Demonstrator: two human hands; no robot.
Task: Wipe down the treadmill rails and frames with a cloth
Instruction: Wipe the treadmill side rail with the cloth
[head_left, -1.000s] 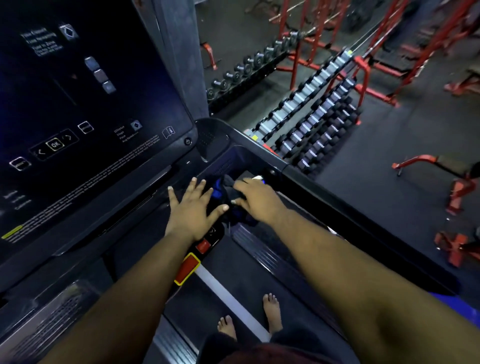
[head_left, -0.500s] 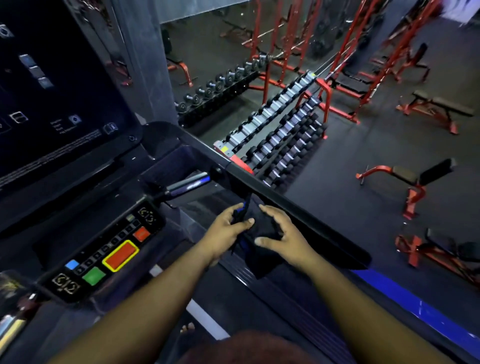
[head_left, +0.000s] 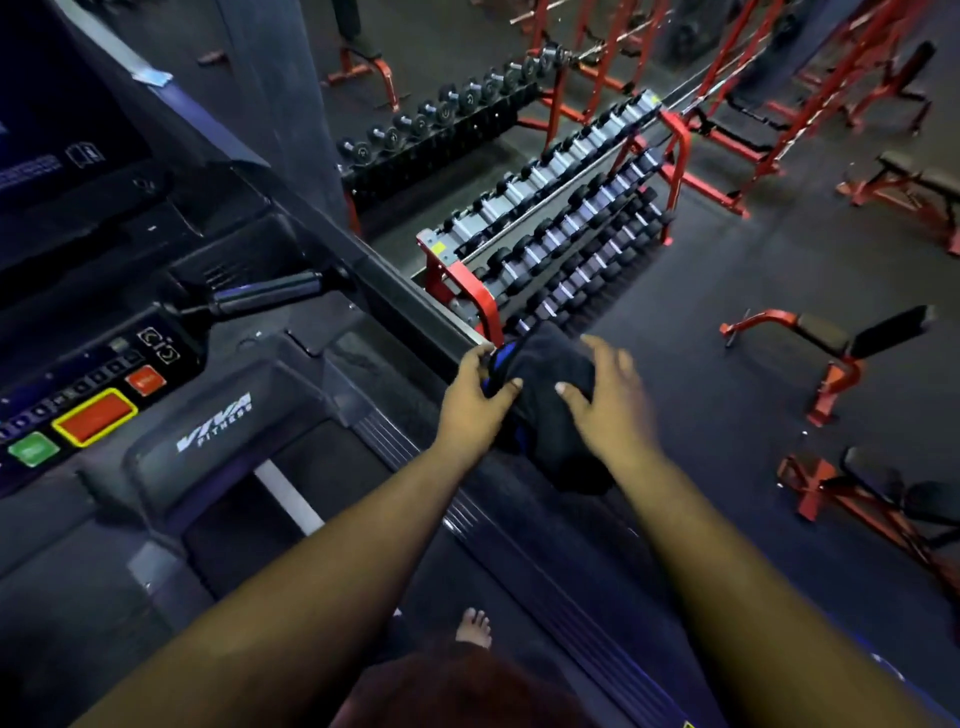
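Observation:
A dark cloth with a blue edge is draped over the treadmill's right handrail, a black bar running from the console toward me. My left hand grips the cloth's left edge with fingers and thumb curled round it. On the cloth's right side, my right hand has its fingers spread, with the thumb touching the fabric. The rail under the cloth is hidden.
The console with red and green buttons sits at left, a short grip bar beside it. The belt and ribbed side rail lie below. A red dumbbell rack and benches stand on the floor at right.
Both hands carried the cloth from the console area rightward onto the right handrail and slid it along toward me. The view turned to the right.

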